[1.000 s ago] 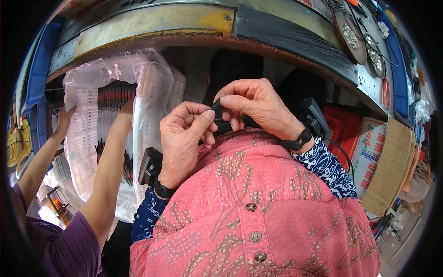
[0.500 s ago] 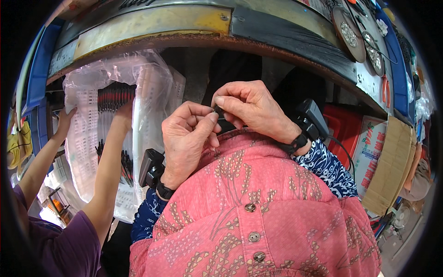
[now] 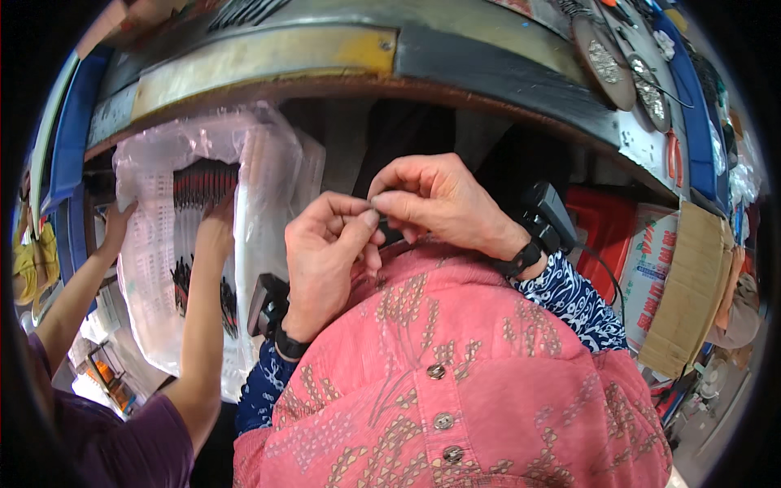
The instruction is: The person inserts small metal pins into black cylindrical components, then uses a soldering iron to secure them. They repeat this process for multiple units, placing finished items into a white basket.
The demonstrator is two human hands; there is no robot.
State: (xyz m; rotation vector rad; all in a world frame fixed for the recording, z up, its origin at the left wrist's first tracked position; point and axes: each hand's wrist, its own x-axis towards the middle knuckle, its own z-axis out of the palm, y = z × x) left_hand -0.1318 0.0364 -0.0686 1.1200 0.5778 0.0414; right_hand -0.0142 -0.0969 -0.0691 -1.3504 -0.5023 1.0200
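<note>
In front of my pink patterned top, both hands meet fingertip to fingertip. My left hand point(image 3: 329, 252) has thumb and forefinger pinched together, the other fingers curled. My right hand point(image 3: 443, 203) is pinched likewise, its thumb against the bent forefinger, touching the left fingertips. Whatever sits between the tips is too small and covered to name; only a dark speck shows there. A black strap with a box-shaped device point(image 3: 549, 218) is on my right wrist, and a similar device point(image 3: 268, 305) is on the left.
A work table point(image 3: 268, 69) spans the far side, with round dishes of small silvery parts point(image 3: 604, 65) at its right end. On the left, a co-worker's arms point(image 3: 203, 268) reach into a plastic-lined crate point(image 3: 138, 268) of dark, slender pieces. A cardboard piece point(image 3: 682, 289) stands at right.
Both my hands sit slightly lower in the picture, still pinched together. The table edge and crate have shifted a little in the view. The co-worker's hands remain at the crate.
</note>
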